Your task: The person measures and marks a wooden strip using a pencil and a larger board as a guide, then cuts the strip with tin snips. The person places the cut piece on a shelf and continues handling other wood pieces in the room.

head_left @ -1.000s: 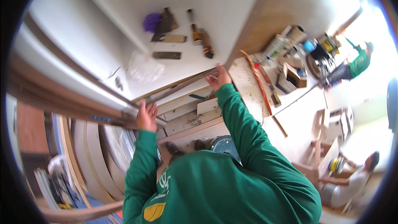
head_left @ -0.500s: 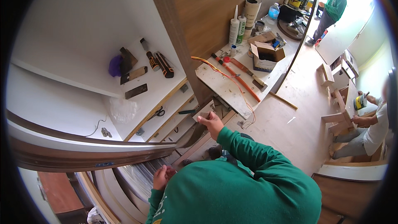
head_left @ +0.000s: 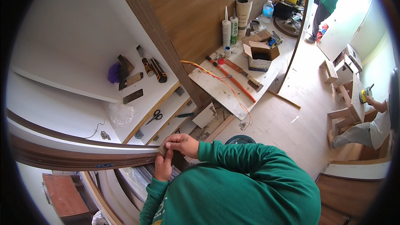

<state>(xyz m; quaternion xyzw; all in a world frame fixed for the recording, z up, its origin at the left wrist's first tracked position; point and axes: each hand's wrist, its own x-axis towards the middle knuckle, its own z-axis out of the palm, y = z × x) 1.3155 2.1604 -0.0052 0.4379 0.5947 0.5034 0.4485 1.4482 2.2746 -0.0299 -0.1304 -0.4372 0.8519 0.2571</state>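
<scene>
As your left hand (head_left: 163,167) and right hand (head_left: 183,143) met in front of the cabinet, the brown strip (head_left: 180,161) sat between them, both sets of fingers pinching it. Just beside them, the long brown rail (head_left: 75,154) stretched off to your left, below the shelves. Scissors (head_left: 155,116) lay on a lower shelf; a clear plastic bag (head_left: 121,114) and a cutter (head_left: 157,70) lay above. Near your right forearm stood a dark bucket (head_left: 240,140). Farther off, orange wires (head_left: 239,93) and an open box (head_left: 260,55) crowded the bench (head_left: 212,88), while a co-worker (head_left: 377,129) sat by a wooden frame (head_left: 355,100).
</scene>
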